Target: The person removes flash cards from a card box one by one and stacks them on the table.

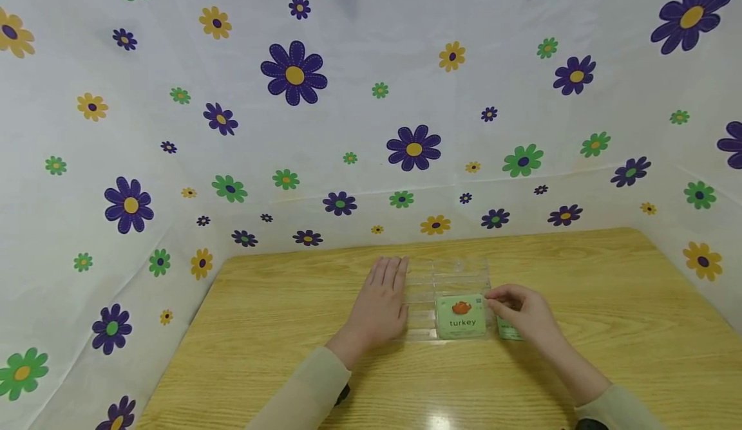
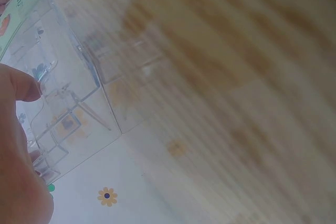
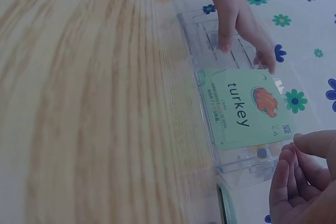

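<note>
A clear plastic card stand (image 1: 420, 282) with several ledges is on the wooden table. On its front right side leans a light green flashcard (image 1: 460, 327) with a roast bird picture and the word "turkey". My right hand (image 1: 524, 314) pinches this card's upper right corner between thumb and fingertips; the right wrist view shows the thumb (image 3: 310, 142) at that corner. My left hand (image 1: 379, 304) rests along the stand's left side with its fingers straight. More green cards (image 1: 509, 331) lie right of the stand, partly hidden under my right hand; their edges look stacked (image 3: 227, 203).
The wooden table (image 1: 278, 327) reaches back to a white cloth (image 1: 348, 121) printed with purple, green and yellow flowers, which also hangs at both sides. Light sleeves cover both forearms.
</note>
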`<move>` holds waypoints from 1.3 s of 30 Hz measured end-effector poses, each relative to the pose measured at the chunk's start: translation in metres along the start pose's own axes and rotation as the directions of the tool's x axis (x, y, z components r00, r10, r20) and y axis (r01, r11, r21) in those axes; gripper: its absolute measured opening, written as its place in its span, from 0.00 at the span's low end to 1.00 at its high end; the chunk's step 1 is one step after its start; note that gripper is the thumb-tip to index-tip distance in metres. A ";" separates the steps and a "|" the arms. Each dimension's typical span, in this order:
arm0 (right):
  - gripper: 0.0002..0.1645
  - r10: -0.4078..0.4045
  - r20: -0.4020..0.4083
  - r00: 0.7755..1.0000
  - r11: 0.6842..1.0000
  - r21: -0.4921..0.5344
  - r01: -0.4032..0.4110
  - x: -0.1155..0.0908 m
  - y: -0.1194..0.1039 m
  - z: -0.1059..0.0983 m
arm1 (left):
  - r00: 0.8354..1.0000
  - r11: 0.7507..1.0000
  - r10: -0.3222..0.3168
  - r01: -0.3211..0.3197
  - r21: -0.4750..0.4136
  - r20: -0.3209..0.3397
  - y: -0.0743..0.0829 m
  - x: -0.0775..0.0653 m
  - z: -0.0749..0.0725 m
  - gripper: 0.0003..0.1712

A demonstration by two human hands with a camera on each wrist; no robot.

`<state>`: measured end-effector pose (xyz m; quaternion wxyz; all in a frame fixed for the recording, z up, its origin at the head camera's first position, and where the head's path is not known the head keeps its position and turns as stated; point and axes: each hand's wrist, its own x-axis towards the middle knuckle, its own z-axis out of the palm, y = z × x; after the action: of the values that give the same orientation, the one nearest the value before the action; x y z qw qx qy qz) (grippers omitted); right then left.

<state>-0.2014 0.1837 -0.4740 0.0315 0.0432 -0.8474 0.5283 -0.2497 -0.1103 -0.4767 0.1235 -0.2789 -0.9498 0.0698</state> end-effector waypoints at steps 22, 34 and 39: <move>0.08 -0.012 -0.042 0.999 1.000 -0.024 0.010 0.001 -0.002 0.007 | 1.000 0.999 -0.009 0.010 -0.040 0.027 0.001 0.000 -0.004 0.47; 0.06 -0.030 -0.052 0.998 0.998 -0.050 0.028 0.002 -0.001 0.009 | 0.999 0.999 -0.011 0.012 -0.035 0.036 0.001 0.000 -0.002 0.47; 0.06 -0.028 -0.052 0.998 0.998 -0.054 0.025 0.003 -0.001 0.009 | 0.999 0.999 -0.012 0.014 -0.033 0.047 0.001 0.000 -0.003 0.47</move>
<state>-0.2044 0.1752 -0.4767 0.0620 0.0396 -0.8594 0.5060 -0.2477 -0.1092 -0.4738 0.0972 -0.2729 -0.9552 0.0597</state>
